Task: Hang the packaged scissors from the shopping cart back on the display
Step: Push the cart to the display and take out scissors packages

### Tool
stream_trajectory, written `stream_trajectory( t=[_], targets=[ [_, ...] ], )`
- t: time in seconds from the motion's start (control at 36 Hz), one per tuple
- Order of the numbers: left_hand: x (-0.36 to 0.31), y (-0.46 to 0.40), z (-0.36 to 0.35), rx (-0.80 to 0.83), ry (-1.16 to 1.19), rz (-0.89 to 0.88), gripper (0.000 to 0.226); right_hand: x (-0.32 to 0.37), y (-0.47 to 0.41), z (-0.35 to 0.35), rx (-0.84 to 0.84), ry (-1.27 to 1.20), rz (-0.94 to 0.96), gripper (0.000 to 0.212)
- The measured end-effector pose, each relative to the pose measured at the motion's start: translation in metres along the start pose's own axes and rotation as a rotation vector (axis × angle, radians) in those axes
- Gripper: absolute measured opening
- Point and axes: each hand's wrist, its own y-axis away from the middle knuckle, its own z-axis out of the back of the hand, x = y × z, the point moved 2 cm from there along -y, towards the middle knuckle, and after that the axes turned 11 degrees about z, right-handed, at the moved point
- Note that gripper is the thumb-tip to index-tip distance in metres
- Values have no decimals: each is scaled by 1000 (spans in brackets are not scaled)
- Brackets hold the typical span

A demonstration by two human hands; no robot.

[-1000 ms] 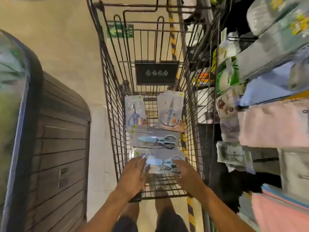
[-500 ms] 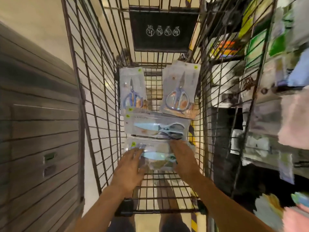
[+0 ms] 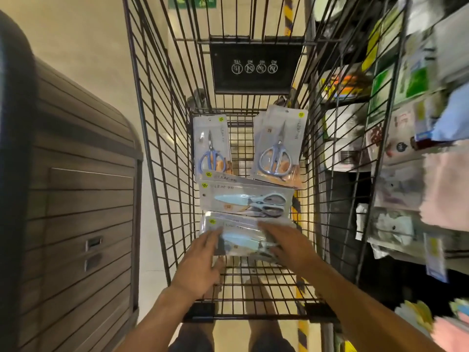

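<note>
Several packaged scissors lie in the black wire shopping cart (image 3: 162, 174). The nearest pack (image 3: 241, 240), with pale blue scissors, lies crosswise on the cart floor. My left hand (image 3: 200, 260) pinches its left end, fingers on top and thumb at the near edge. My right hand (image 3: 286, 245) rests with straight fingers on its right end, covering the handles. Behind it lies a second crosswise pack (image 3: 243, 199) on top of another. Two upright packs lean at the far end, one with blue handles (image 3: 210, 146) and one with grey handles (image 3: 279, 146).
The display rack (image 3: 406, 148) with hanging packets and cloths stands close along the cart's right side, blurred. A dark slatted wooden cabinet (image 3: 76, 199) borders the left. A black sign (image 3: 255, 67) hangs on the cart's far wall. Pale floor shows between cabinet and cart.
The view has shifted closer and down into the cart. Both hands stay on the nearest pack; the left thumb has come to its near edge.
</note>
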Motion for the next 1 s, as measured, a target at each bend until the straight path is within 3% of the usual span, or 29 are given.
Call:
stream_trajectory(
  t=[0.17,0.33,0.44,0.61,0.83,1.0],
  targets=[
    [-27,23,38,-17,127,-25,65,30,18,43,-203,-265,-67,69],
    [-56,37,62,12,480,24,59,60,28,63,-382,-757,-132,69],
    [-71,37,63,32,765,37,74,76,23,60,-343,-923,-210,71],
    [-69,31,54,-10,1014,119,97,85,18,46,-321,-980,-140,75],
    [-61,28,45,-69,1048,151,97,84,16,23,-252,-1168,-126,82],
    [-61,30,51,-127,1047,141,93,60,16,27,-198,-945,-229,70]
  ],
)
